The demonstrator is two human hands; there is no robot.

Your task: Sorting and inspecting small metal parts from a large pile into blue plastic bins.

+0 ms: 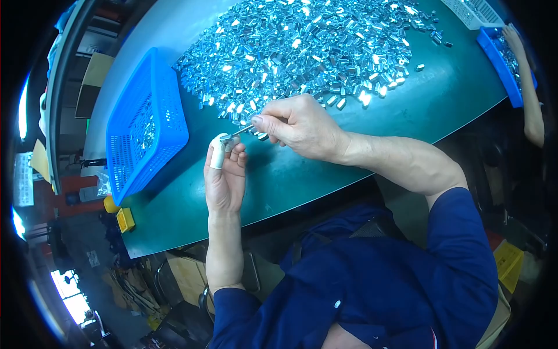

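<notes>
The left hand point(225, 183) had a small silvery metal piece point(226, 139) pinched, probably just steadying it against the slim grey metal rod point(243, 130) clamped in the right hand point(308, 131).

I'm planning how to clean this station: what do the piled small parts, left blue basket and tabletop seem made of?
Small parts: probably metal, bright and smooth, given their mirror-like glints.
Blue basket: likely moulded plastic, evenly coloured with perforated walls.
Tabletop: smooth and green with a soft sheen; perhaps rubber or vinyl, uncertain.
</notes>
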